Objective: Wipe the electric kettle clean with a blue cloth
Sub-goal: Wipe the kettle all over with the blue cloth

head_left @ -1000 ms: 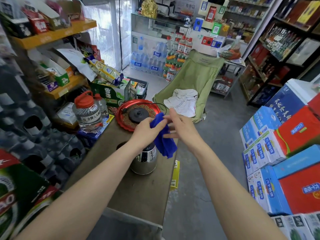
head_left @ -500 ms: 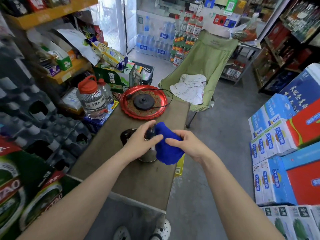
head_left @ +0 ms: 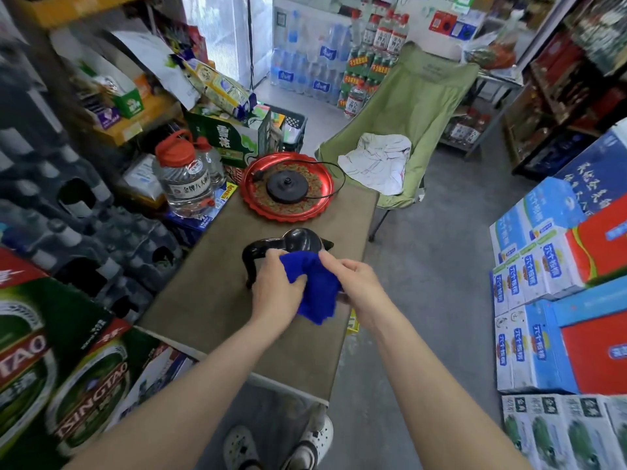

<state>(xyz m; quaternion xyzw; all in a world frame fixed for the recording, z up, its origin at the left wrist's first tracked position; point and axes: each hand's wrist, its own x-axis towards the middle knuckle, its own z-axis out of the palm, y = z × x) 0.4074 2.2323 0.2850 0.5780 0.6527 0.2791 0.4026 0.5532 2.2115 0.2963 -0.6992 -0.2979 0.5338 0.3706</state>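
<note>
Gripping the blue cloth [head_left: 319,293] with both hands, held over the near side of the electric kettle [head_left: 298,240]. Left hand [head_left: 274,286]: back of hand up, fingers curled into the cloth's left part, right next to the kettle's black handle. Right hand [head_left: 356,283]: thumb and forefinger pinch the cloth's upper right edge, other fingers curled underneath. Both forearms come in bare from the bottom of the view and converge at the cloth, elbows out. The cloth is bunched between the hands, with a loose corner hanging down toward the person.

Kettle stands upright on the brown bench [head_left: 210,300], mid-bench — black lid visible, handle to the left, spout to the right, body mostly hidden behind hands and cloth. Whether the cloth touches the kettle wall cannot be told.

Beyond it, the round black kettle base [head_left: 287,188] sits on a red tray [head_left: 322,205] at the far end of the bench — apart from the kettle. A green folding chair [head_left: 424,106] stands past the bench.
</note>
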